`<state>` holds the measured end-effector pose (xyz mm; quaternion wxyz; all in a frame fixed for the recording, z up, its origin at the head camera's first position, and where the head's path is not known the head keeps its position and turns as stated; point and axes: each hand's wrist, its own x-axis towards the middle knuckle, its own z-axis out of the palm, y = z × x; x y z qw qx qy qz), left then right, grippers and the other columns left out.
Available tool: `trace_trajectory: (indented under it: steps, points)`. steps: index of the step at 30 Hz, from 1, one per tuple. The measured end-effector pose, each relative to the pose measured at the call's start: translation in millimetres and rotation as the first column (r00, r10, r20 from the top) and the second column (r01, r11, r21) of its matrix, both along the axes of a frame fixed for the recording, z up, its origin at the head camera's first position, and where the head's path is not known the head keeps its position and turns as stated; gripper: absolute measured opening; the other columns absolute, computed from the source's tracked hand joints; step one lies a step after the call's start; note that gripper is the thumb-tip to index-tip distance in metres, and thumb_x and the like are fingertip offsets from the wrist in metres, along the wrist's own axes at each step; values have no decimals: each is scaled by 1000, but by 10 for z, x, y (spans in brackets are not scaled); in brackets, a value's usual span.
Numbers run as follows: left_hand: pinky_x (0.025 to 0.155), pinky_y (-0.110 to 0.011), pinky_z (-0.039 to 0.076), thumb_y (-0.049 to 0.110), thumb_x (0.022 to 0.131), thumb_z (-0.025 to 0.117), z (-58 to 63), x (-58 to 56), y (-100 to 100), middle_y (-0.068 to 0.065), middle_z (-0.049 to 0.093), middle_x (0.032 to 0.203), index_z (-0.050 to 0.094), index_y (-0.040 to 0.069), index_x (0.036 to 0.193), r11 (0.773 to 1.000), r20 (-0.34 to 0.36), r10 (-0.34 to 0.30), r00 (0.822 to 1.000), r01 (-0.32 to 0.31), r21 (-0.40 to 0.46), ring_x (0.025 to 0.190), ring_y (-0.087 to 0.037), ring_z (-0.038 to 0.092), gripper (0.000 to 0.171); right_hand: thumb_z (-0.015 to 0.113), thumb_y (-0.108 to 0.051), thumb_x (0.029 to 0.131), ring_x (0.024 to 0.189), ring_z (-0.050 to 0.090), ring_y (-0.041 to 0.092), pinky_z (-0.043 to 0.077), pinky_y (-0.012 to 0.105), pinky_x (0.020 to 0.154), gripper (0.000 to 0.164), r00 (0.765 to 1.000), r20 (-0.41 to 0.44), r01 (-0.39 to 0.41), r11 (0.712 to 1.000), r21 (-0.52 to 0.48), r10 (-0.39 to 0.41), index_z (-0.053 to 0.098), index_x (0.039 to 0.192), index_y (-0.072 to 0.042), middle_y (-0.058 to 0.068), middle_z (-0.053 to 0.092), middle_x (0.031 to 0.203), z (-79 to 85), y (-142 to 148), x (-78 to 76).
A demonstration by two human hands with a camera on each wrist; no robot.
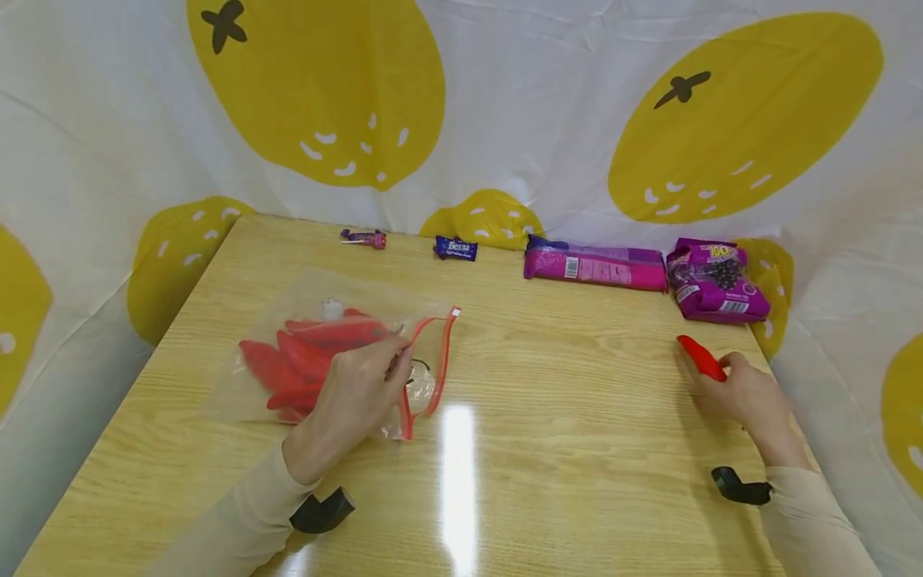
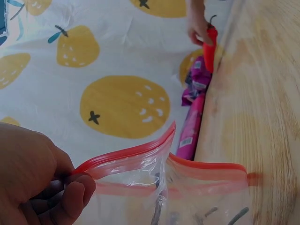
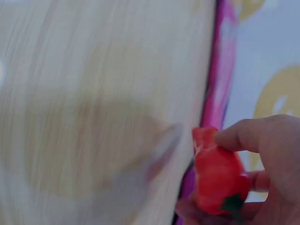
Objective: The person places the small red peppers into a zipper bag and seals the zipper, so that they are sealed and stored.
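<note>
A clear zip bag [image 1: 445, 361] with a red zip edge lies on the left of the table, several red chili peppers [image 1: 277, 369] inside it. My left hand [image 1: 360, 393] pinches the bag by its zip edge between thumb and fingers. The left wrist view shows the bag's mouth [image 2: 208, 165] parted. Off at the table's right side, my right hand [image 1: 753, 405] grips one red chili pepper [image 1: 701, 358]. In the right wrist view that pepper [image 3: 218, 176] sits between thumb and fingers, its green stem end toward the bottom of the view.
Along the table's back edge lie a small wrapped lollipop [image 1: 364, 239], a blue-wrapped sweet [image 1: 456, 248], a long purple-pink packet [image 1: 594, 264] and a plump purple packet [image 1: 717, 280]. A white cloth with yellow fruit print [image 1: 519, 96] hangs behind the wooden table [image 1: 562, 449].
</note>
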<state>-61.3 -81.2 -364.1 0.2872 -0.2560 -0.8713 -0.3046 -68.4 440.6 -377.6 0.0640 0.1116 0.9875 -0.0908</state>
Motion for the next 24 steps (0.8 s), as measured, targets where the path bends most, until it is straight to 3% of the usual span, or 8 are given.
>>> trace_trajectory:
  steps: [2,4,6,9,15,18,21,24]
  points:
    - [44,-20,42,4,78,68,3,3,3,0,59,62,65,1,82,1000,5,-1,1000,1,-4,48,-7,46,6,56,-39,87,60,48,23,35,30,48,54,991,-104,-86,995,-57,79,47,117,5,19,58,82,25,-332,-32]
    - [44,-20,42,4,78,68,6,6,4,0,59,62,65,1,83,1000,9,0,1000,0,-7,49,-7,46,6,57,-39,88,63,50,20,37,28,51,51,969,-174,-202,968,-150,175,49,120,0,16,60,89,53,-725,-58]
    - [44,-20,42,5,79,67,8,8,6,0,59,62,65,2,83,1000,16,1,1000,-1,-9,49,-7,46,6,59,-40,87,66,52,18,40,28,53,48,946,-207,-302,914,-269,251,51,121,-6,13,61,94,75,-1145,-63]
    - [44,-20,43,5,79,67,7,14,7,0,60,62,66,1,84,1000,19,2,1000,-2,-6,49,-6,46,7,64,-42,83,71,54,17,44,27,57,44,918,-205,-396,795,-461,338,52,115,-14,7,61,97,87,-1730,-32]
    - [44,-18,42,4,78,68,0,18,3,-1,60,62,66,0,84,1000,12,-10,1000,10,-3,48,-5,45,8,70,-32,81,80,57,16,48,28,66,34,871,-194,-447,563,-695,452,54,108,-19,-1,60,98,81,-2582,-4]
    - [44,-18,42,5,78,68,2,20,3,-1,60,62,67,-1,85,1000,8,-12,1000,12,-8,48,-6,46,9,67,-19,84,87,60,16,50,30,75,30,840,-187,-452,466,-760,510,56,112,-16,1,59,105,45,-2861,-20]
    - [44,-20,43,4,78,68,9,20,4,-2,61,63,67,0,85,1000,-9,-6,1000,6,-9,48,-7,49,8,64,-10,84,93,61,19,50,33,80,32,812,-206,-467,397,-790,546,58,115,-11,4,58,111,-5,-3071,-44]
    - [43,-21,42,4,77,68,13,17,6,-2,61,63,67,0,84,1000,-17,-4,1000,3,-9,48,-8,50,8,66,-9,83,93,62,19,51,32,78,33,804,-242,-494,384,-780,543,58,115,-9,3,60,110,-52,-3237,-73]
